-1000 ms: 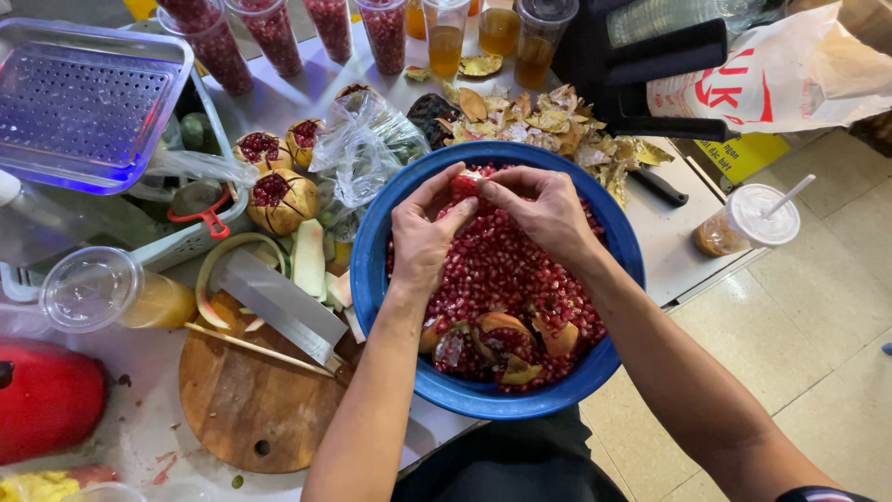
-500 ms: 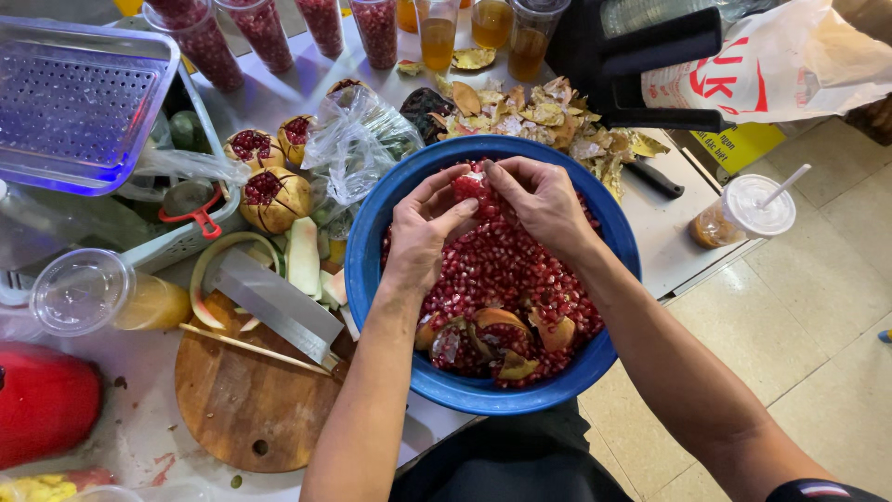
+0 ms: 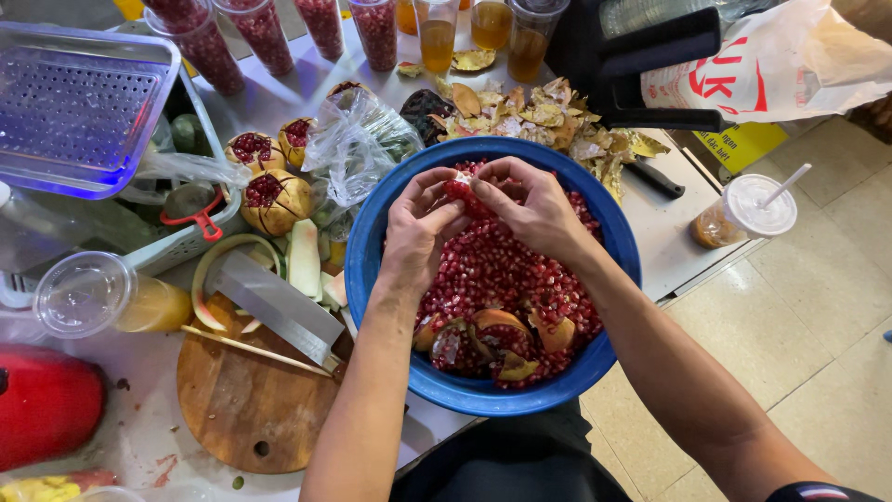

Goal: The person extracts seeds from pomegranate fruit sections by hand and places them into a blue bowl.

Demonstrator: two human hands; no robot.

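Both hands are over a large blue bowl [image 3: 372, 279] filled with red pomegranate seeds [image 3: 502, 270]. My left hand [image 3: 418, 228] and my right hand [image 3: 534, 209] together grip a piece of pomegranate [image 3: 460, 189] at the bowl's far side, fingers curled around it. Pieces of pomegranate rind [image 3: 502, 339] lie on the seeds at the near side of the bowl.
Left of the bowl lie a cleaver [image 3: 274, 302] on a round wooden board [image 3: 246, 404], cut pomegranates [image 3: 274, 200], a clear bag [image 3: 358, 144] and a lidded cup of orange juice [image 3: 107, 297]. Cups of seeds [image 3: 209, 42] and juice [image 3: 437, 37] stand behind. Peel scraps [image 3: 548, 116] lie beyond the bowl.
The two hands have drawn closer together around the pomegranate piece at the far side of the bowl. Nothing else has moved.
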